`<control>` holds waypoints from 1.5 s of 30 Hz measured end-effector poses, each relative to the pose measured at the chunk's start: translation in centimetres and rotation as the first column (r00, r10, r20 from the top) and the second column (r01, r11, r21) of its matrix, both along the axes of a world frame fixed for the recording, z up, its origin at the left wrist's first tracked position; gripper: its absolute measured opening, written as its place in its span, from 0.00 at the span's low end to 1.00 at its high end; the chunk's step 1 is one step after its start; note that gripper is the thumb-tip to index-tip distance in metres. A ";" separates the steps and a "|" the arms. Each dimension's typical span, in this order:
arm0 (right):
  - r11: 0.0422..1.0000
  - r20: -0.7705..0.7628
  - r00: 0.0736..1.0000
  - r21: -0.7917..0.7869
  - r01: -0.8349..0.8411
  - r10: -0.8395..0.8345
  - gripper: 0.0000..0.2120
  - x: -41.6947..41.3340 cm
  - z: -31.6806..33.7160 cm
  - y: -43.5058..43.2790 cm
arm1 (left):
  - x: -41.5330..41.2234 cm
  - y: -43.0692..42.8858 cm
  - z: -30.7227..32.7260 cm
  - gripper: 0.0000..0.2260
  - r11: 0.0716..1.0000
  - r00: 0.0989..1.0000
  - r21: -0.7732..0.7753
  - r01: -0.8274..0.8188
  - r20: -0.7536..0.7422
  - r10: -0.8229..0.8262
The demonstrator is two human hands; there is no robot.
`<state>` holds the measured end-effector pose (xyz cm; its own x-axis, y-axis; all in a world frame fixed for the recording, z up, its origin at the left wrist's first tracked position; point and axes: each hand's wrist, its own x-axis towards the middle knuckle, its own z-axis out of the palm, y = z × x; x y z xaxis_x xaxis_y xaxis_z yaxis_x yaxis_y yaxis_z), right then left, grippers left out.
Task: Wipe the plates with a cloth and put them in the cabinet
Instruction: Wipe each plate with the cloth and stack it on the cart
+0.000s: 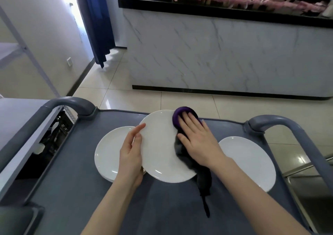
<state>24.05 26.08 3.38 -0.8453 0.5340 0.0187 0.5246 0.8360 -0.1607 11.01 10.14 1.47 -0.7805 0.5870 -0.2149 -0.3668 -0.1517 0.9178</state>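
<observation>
Under right fingers (189,121): cloth (182,150), on plate (158,144).

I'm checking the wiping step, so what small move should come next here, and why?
Probably sweep the right hand and cloth leftward across the middle plate: the cloth covers only its right side, and the left hand holds its left rim.

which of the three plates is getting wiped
The middle plate: left hand holds its edge, right hand presses the cloth on it; left plate and right plate have none.
</observation>
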 end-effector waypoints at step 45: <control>0.997 -0.079 0.996 -0.049 -0.054 0.050 0.26 3.8 -3.3 -3.5 | -0.4 -1.8 1.0 0.15 0.981 0.974 -0.135 0.139 -0.161 -0.160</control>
